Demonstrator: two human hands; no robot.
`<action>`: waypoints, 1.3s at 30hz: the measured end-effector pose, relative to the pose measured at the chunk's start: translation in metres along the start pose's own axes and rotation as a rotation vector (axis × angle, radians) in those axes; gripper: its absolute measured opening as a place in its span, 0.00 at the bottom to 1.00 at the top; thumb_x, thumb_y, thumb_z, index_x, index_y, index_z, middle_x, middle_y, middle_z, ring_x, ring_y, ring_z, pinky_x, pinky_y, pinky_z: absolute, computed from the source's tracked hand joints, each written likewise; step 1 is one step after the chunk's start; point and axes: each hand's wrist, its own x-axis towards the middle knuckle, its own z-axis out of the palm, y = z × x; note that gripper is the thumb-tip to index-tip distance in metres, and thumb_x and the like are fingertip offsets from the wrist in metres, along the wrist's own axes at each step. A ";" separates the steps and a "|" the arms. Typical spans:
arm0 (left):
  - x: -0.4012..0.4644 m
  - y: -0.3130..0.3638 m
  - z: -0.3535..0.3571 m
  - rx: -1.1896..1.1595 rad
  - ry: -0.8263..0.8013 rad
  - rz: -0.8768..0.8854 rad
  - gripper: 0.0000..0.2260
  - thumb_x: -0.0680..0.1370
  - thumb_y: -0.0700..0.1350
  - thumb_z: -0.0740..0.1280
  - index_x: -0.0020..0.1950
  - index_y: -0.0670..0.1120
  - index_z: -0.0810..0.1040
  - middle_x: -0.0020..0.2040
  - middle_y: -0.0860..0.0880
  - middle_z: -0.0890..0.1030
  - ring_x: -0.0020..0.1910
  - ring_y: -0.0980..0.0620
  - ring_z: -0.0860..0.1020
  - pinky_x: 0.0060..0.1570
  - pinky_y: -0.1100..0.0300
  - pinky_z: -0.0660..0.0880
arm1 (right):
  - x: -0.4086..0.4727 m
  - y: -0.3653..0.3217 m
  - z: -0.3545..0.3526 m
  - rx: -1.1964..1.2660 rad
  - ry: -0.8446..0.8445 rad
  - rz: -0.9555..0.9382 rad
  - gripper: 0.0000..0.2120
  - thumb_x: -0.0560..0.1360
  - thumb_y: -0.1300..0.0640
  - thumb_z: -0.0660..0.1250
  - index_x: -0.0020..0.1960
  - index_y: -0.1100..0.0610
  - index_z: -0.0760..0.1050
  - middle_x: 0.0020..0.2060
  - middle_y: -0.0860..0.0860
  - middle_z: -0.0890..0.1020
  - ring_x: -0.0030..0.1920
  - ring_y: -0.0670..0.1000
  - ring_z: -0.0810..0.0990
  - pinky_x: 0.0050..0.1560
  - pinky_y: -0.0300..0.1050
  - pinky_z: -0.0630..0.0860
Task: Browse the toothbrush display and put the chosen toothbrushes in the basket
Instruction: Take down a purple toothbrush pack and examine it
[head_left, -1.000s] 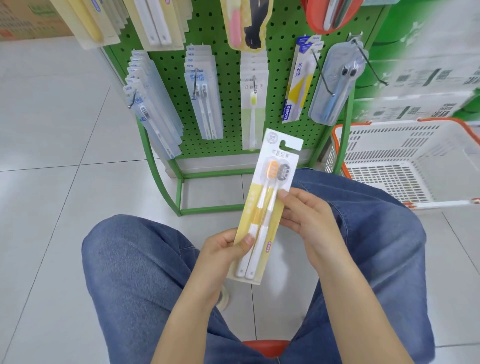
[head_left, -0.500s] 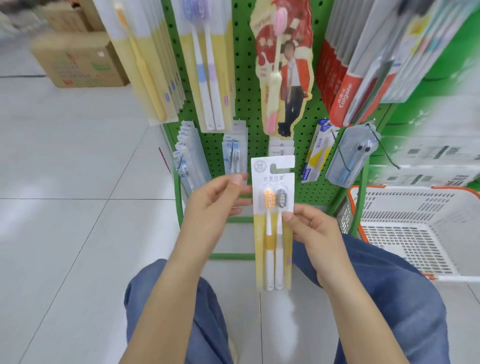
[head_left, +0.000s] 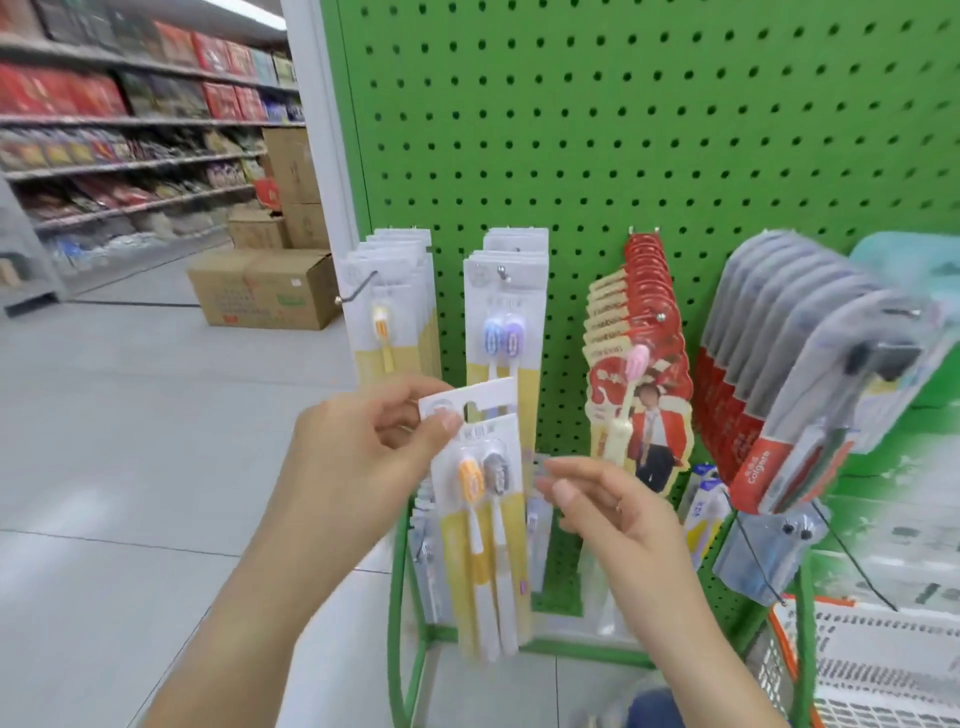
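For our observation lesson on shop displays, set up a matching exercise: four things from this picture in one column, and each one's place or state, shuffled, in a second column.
Things:
1. Yellow card pack with orange and grey toothbrushes
2. White plastic basket with orange rim
3. Pack with blue and purple toothbrushes
4. Brown cardboard box

Places or states:
A. On the floor
B. Hanging on the pegboard
C. Pinched by the left hand
D. Bottom right corner

Pairs: 1-C, 2-D, 3-B, 4-A

Cardboard boxes (head_left: 262, 288) on the tiled floor (head_left: 130, 441) beside stocked shelves (head_left: 124, 156).
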 end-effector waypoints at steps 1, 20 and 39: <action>0.006 0.004 -0.008 0.051 0.054 0.016 0.13 0.74 0.44 0.73 0.45 0.64 0.80 0.32 0.56 0.81 0.33 0.53 0.80 0.44 0.49 0.80 | 0.008 -0.007 0.000 -0.011 0.028 -0.041 0.13 0.72 0.47 0.67 0.54 0.49 0.80 0.48 0.43 0.85 0.52 0.42 0.81 0.53 0.41 0.77; 0.154 0.063 -0.020 0.681 0.022 0.064 0.05 0.71 0.41 0.66 0.37 0.43 0.80 0.28 0.49 0.82 0.39 0.51 0.82 0.43 0.56 0.78 | 0.111 -0.056 0.033 -0.044 0.068 -0.219 0.30 0.78 0.44 0.61 0.76 0.45 0.55 0.74 0.42 0.64 0.72 0.40 0.62 0.73 0.47 0.61; 0.201 0.040 0.003 0.323 -0.347 -0.075 0.03 0.73 0.43 0.74 0.42 0.43 0.84 0.31 0.49 0.83 0.32 0.56 0.81 0.38 0.67 0.80 | 0.125 -0.050 0.032 -0.027 0.058 -0.176 0.26 0.76 0.43 0.61 0.73 0.47 0.63 0.68 0.46 0.73 0.69 0.45 0.71 0.70 0.54 0.68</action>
